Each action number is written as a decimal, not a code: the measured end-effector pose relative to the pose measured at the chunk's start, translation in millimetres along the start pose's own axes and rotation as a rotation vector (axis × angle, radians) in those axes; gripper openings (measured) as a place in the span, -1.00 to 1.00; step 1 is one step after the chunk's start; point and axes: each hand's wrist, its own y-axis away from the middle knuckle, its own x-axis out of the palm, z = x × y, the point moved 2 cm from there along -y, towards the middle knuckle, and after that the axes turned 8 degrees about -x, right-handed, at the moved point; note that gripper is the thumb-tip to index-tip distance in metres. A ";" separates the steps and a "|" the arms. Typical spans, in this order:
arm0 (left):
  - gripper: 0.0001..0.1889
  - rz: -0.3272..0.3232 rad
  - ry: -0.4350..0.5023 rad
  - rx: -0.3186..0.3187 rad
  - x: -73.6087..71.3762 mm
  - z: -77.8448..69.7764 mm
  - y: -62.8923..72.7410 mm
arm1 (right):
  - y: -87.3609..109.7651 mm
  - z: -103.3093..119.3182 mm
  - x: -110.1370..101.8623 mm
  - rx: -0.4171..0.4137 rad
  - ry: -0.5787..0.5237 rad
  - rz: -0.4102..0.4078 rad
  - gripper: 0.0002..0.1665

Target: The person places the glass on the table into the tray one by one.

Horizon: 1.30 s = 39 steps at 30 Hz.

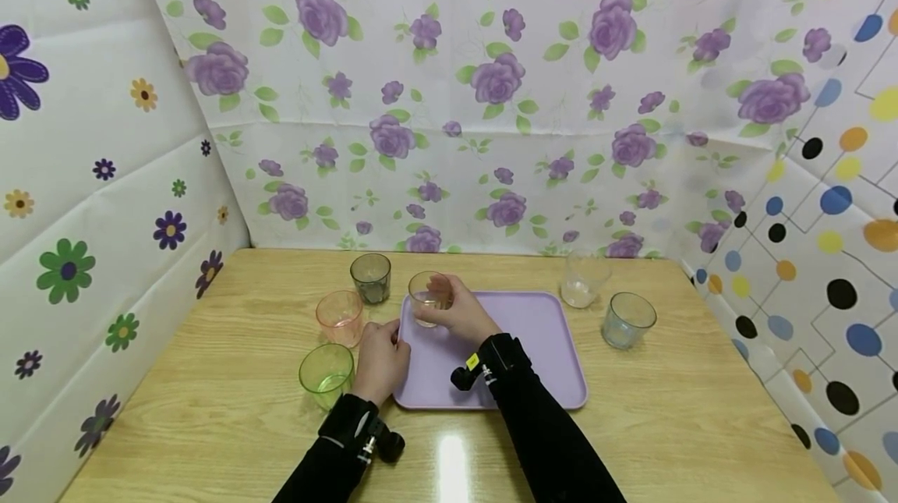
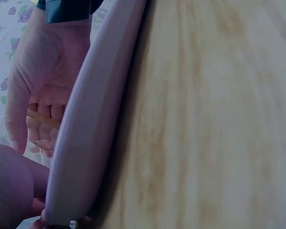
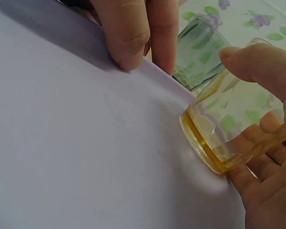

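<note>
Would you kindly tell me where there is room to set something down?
The tray has bare room past the right sleeve. The table is free in front of the bluish glass and left of the green glass. Crowded around the tray's left end: pink glass, grey glass, left hand, and amber glass in the right hand.

Bright, even light fills the head view, with a white streak of glare on the wooden table (image 1: 210, 425) near the bottom edge. The left wrist view is dim and bluish, the grain blurred (almost smeared), shadow hugging the tray (image 2: 93, 119). The right wrist view is softly lit, paler beside the glass (image 3: 226, 114).
</note>
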 end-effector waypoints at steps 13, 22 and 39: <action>-0.52 -0.005 0.006 0.023 2.8 -2.9 3.4 | 2.2 -1.7 -3.6 0.007 -0.018 0.013 0.09; -0.52 -0.009 0.005 0.021 1.9 -4.1 1.6 | 8.6 3.9 -11.7 0.021 -0.015 0.002 0.12; -0.52 -0.012 0.013 0.017 -0.5 -1.0 0.9 | 19.9 7.9 -30.7 0.021 -0.028 -0.040 0.11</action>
